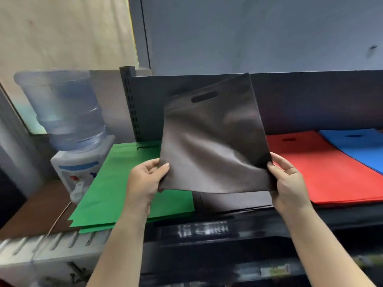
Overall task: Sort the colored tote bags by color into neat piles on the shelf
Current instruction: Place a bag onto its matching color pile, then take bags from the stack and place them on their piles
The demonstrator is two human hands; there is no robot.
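I had the black bag [215, 141] held up in front of the shelf [310, 216], its cut-out handle at the top. My left hand [145, 181] pinched its lower left corner, thumb on the front and fingers curled behind. My right hand [290, 183] gripped the lower right corner the same way. Under the bag a black pile [232, 200] lay on the shelf, between the green pile [116, 183] on the left and the red pile [329, 172] on the right. The blue pile [358, 146] lay beyond the red one, overlapping its far edge. A water dispenser [70, 129] stood left of the green pile.
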